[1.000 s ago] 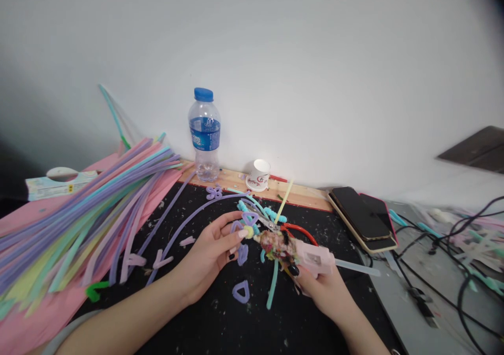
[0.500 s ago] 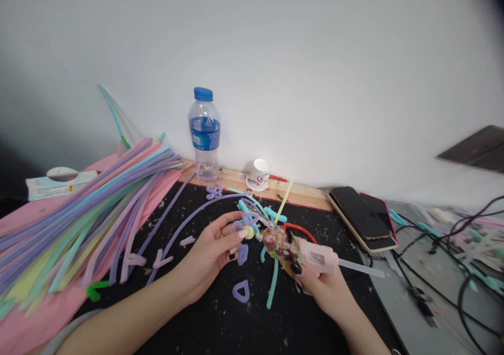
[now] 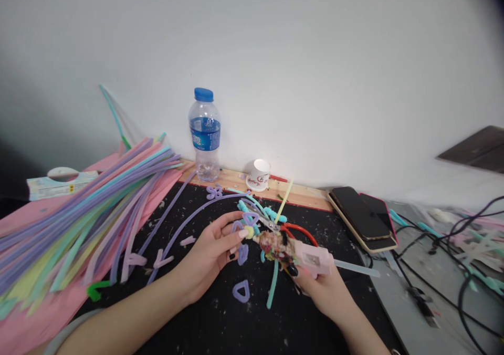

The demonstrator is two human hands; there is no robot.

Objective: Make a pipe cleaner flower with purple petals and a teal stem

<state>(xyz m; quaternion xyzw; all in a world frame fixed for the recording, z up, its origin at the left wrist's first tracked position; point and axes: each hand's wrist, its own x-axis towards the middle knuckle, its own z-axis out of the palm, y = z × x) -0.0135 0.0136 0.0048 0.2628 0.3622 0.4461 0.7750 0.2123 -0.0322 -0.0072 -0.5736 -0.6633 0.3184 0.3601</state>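
Observation:
Between the thumb and fingers of my left hand (image 3: 214, 250) is a small flower piece with a yellow centre (image 3: 249, 232) and purple looped petals (image 3: 243, 253). My right hand (image 3: 318, 286) is wrapped round a pale pink glue gun (image 3: 313, 258), whose front end is crusted with multicoloured fuzz. The gun's nozzle points left, at or very near the yellow centre. A translucent glue stick (image 3: 358, 269) sticks out of its rear. One loose purple loop (image 3: 241, 291) lies on the black mat below the hands. Red-handled scissors (image 3: 301, 232) lie behind the gun, partly hidden.
Many pastel pipe cleaners (image 3: 98, 213) spread over pink paper at the left. A water bottle (image 3: 205, 134) and a paper cup (image 3: 259, 175) stand by the wall. Phones (image 3: 360, 213) and black cables (image 3: 433, 286) lie at the right. A teal stem (image 3: 272, 286) is on the mat.
My right hand has moved the glue gun slightly left and down, bringing its nozzle closer to the yellow centre. My left hand is almost unmoved.

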